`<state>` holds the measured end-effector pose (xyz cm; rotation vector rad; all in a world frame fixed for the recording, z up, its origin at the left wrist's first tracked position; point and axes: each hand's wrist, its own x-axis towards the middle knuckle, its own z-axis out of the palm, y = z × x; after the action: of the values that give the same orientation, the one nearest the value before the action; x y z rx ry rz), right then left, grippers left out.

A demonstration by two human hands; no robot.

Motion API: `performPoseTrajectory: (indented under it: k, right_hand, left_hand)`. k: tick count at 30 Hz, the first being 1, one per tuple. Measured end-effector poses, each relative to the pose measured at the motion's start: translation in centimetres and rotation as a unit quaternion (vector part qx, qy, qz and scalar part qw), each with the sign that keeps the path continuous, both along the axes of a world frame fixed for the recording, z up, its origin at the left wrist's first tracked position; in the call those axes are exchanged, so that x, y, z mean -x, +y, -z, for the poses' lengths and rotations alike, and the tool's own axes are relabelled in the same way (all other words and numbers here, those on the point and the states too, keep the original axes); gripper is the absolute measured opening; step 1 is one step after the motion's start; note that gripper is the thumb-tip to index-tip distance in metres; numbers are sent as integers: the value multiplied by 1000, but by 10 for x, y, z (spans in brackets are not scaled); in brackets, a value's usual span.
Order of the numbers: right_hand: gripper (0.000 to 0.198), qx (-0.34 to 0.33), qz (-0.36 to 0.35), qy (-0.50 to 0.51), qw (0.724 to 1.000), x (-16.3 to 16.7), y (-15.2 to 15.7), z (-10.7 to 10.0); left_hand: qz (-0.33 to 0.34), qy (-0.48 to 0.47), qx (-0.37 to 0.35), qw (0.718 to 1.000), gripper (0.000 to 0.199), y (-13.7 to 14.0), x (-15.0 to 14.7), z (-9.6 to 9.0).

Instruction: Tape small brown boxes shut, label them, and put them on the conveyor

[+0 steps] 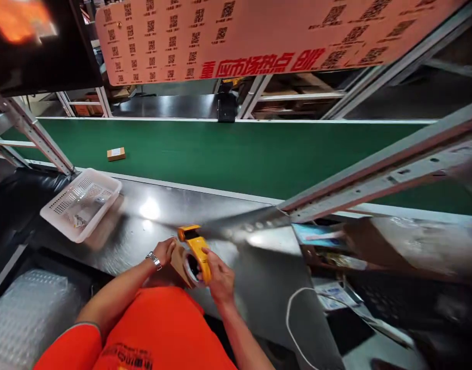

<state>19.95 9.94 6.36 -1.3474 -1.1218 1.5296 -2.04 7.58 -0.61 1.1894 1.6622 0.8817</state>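
My right hand point(221, 277) is closed around a yellow tape dispenser point(201, 250), which carries a roll of tape point(190, 267). Its head lies just above a small brown cardboard box point(177, 259). My left hand point(165, 251), with a metal watch on the wrist, grips the far left end of that box. Both hands are close to my body, over the metal worktable point(143, 241). The lower part of the box is partly hidden by the dispenser and roll.
A white perforated basket point(105, 205) with small bagged items stands at left. Behind the table runs a green conveyor belt point(220, 154) bearing a small box point(116, 153). Bubble wrap point(35, 313) lies lower left. A white cable point(289, 308) hangs at right by a slanted metal post point(374, 169).
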Motion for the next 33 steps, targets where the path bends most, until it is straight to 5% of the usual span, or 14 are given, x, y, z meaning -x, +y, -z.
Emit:
performPoseTrajectory:
  k: [6, 13, 18, 21, 27, 33]
  right_hand:
    - [91, 1, -11, -19, 1000, 10, -3, 6]
    - [95, 12, -22, 0, 1000, -3, -1, 17]
    - [86, -21, -56, -18, 998, -6, -4, 30]
    - [85, -36, -99, -31, 994, -7, -2, 34]
    - [72, -63, -211, -76, 972, -8, 8, -2]
    - [63, -41, -312, -194, 929, -24, 2, -40]
  left_hand:
    - [-19, -51, 8, 998, 58, 4, 0, -6]
    - [-219, -75, 60, 971, 62, 11, 12, -29]
    - [-130, -208, 205, 948, 77, 16, 17, -60]
    - [-121, -226, 209, 944, 54, 21, 13, -70]
    - [-167, -147, 156, 962, 40, 16, 26, -60]
    - [-206, -59, 146, 966, 33, -4, 52, -25]
